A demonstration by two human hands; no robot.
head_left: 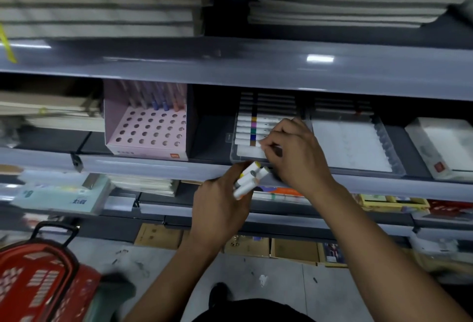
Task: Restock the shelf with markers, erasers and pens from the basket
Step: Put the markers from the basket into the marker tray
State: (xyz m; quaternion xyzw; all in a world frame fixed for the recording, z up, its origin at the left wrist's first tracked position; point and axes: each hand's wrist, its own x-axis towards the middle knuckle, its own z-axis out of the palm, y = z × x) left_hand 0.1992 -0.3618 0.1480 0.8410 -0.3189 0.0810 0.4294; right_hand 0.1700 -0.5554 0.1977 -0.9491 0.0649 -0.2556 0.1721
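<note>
My left hand (220,201) grips a bunch of white markers (249,178) just below the shelf's front edge, their coloured caps pointing up and right. My right hand (294,152) pinches one white marker (252,151) and holds it at the front of a clear tray (234,154) on the middle shelf. Behind it in the tray lie several white markers (256,127) with coloured bands, side by side. The red basket (38,278) stands on the floor at the lower left.
A pink pen stand (146,129) with rows of holes and a few pens sits left of the tray. A second clear tray (355,142) and a white box (442,145) lie to the right. Stacked paper fills the shelf above. Cardboard boxes (256,245) line the floor.
</note>
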